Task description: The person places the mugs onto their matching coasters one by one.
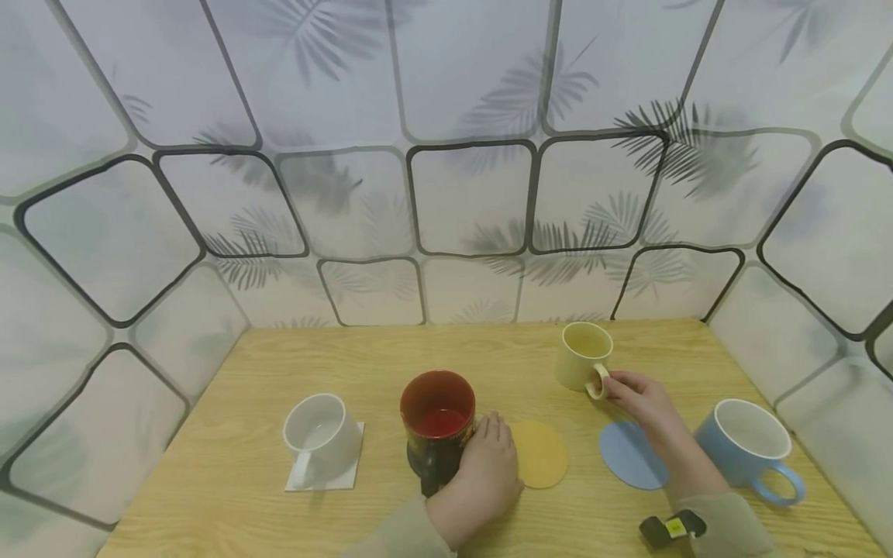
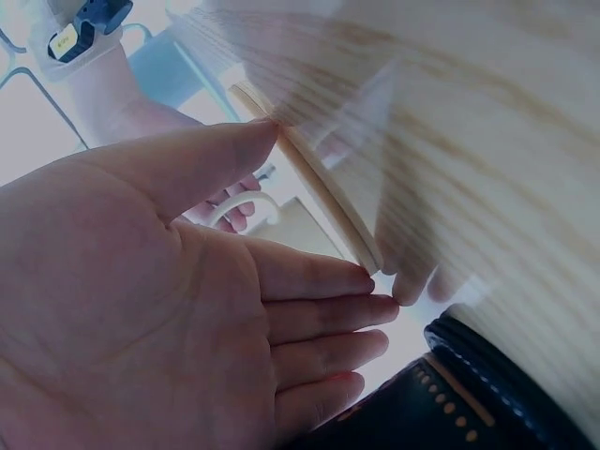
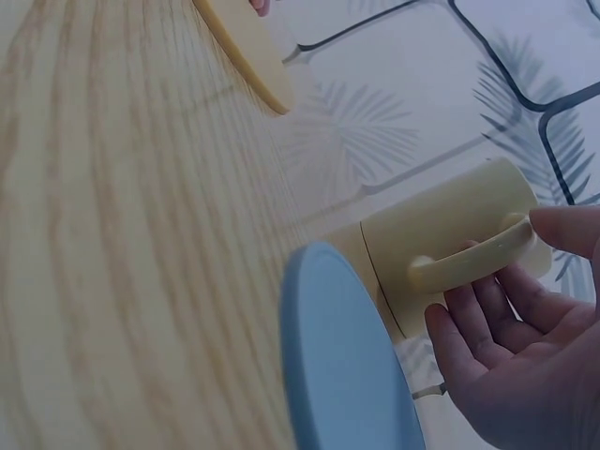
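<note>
A pale yellow mug is at the back right. My right hand holds its handle, the thumb on top and the fingers behind it in the right wrist view. My left hand, fingers straight and together, lies between a black mug with a red inside and a round yellow coaster. In the left wrist view the fingertips come close to the coaster's edge; contact there is unclear. The black mug stands on a dark coaster, mostly hidden.
A white mug stands on a square white coaster at the left. A round blue coaster lies by my right forearm, with a blue mug farther right. Patterned walls border the wooden table.
</note>
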`<state>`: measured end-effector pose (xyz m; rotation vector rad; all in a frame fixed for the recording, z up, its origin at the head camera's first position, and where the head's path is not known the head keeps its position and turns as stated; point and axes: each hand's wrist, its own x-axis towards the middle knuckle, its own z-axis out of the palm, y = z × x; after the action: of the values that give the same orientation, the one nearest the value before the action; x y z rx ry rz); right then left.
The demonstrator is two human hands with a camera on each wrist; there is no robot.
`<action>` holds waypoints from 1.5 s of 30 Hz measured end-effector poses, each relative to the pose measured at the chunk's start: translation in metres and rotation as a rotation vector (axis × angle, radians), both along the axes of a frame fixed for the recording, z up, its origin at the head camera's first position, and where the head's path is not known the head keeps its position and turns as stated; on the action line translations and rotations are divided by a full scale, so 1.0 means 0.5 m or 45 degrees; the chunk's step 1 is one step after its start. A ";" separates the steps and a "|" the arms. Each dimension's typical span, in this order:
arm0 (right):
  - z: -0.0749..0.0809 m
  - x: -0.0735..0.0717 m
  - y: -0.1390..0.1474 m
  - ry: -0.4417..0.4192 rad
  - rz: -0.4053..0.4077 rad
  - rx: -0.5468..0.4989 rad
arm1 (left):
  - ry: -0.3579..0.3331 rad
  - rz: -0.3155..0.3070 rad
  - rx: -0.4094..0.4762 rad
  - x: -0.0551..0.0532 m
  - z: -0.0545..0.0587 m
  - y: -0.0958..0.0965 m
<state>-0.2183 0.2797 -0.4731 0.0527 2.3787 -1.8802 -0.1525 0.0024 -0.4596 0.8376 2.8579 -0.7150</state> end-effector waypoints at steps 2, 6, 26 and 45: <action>-0.002 -0.001 -0.001 0.009 0.008 -0.012 | -0.007 0.007 0.005 0.001 0.001 0.000; -0.001 -0.003 -0.003 0.033 0.025 -0.028 | -0.006 0.010 0.010 0.002 0.002 0.000; -0.001 -0.013 -0.012 0.111 0.088 -0.074 | 0.028 -0.018 -0.038 0.000 -0.002 0.000; -0.010 -0.024 0.010 0.179 0.216 -0.116 | 0.019 0.002 0.005 -0.005 -0.009 0.003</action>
<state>-0.2304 0.2848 -0.4781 -0.2890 2.2952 -1.9671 -0.1548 0.0036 -0.4639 0.8340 2.8735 -0.7193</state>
